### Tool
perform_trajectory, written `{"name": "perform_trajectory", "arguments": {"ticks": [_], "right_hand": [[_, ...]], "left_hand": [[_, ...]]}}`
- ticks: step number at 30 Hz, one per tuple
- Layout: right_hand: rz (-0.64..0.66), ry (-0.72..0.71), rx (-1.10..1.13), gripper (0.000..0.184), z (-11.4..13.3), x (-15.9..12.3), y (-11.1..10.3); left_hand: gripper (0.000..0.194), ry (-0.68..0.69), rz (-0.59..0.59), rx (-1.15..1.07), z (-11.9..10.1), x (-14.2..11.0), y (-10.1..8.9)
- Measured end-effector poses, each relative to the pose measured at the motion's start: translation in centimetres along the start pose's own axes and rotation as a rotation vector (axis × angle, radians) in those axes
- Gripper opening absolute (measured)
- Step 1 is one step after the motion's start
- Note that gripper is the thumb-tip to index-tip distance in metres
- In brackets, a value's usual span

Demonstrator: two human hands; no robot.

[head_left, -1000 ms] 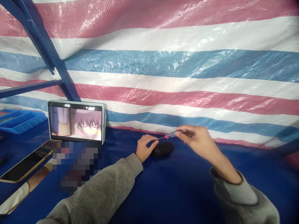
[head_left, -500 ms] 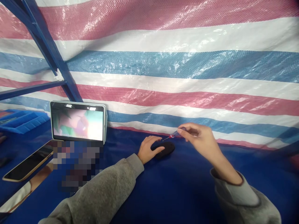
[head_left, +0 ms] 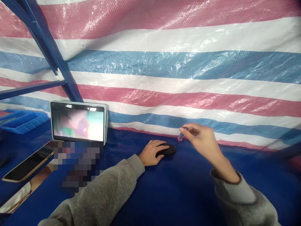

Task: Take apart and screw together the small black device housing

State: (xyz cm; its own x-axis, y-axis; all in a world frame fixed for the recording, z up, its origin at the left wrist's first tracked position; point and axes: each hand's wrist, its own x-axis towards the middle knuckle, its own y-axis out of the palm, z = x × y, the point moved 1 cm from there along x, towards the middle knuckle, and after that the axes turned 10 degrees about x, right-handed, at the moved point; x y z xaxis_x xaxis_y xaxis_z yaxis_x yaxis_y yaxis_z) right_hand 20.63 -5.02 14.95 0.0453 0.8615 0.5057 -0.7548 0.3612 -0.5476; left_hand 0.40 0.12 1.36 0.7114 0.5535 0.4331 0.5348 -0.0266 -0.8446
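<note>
A small black oval device (head_left: 168, 150) lies on the blue cloth near the striped tarp. My left hand (head_left: 151, 152) rests on its left side, fingers laid over it and holding it down. My right hand (head_left: 201, 138) pinches a small screwdriver (head_left: 181, 135) with a red and blue handle. The screwdriver stands nearly upright, its thin tip pointing down at the right end of the black device. Both arms wear grey sleeves.
A tablet (head_left: 78, 121) playing a cartoon stands at the left, against the tarp (head_left: 178, 66). A phone (head_left: 25, 164) with a dark screen lies at the far left. A blue bin (head_left: 16, 120) sits behind it. Blue metal bars (head_left: 50, 53) cross the upper left.
My left hand slid right and settled flat on the black device. My right hand tilted the screwdriver from lying sideways to nearly upright over the device's right end. The tablet's picture changed.
</note>
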Motion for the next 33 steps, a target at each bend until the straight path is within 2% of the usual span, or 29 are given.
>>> {"name": "perform_trajectory", "arguments": {"ticks": [14,28,33], "right_hand": [[0.088,0.041,-0.04,0.024,-0.9,0.21,0.97],[0.095,0.05,-0.048,0.026,-0.67,0.16,0.92],[0.167,0.042,-0.119,0.027,-0.73,0.22,1.07]], "left_hand": [[0.044,0.006,-0.013,-0.017,0.03,-0.03,0.03],[0.044,0.013,-0.018,-0.022,-0.02,0.01,-0.06],[0.044,0.027,-0.015,-0.045,0.12,-0.06,0.23]]}}
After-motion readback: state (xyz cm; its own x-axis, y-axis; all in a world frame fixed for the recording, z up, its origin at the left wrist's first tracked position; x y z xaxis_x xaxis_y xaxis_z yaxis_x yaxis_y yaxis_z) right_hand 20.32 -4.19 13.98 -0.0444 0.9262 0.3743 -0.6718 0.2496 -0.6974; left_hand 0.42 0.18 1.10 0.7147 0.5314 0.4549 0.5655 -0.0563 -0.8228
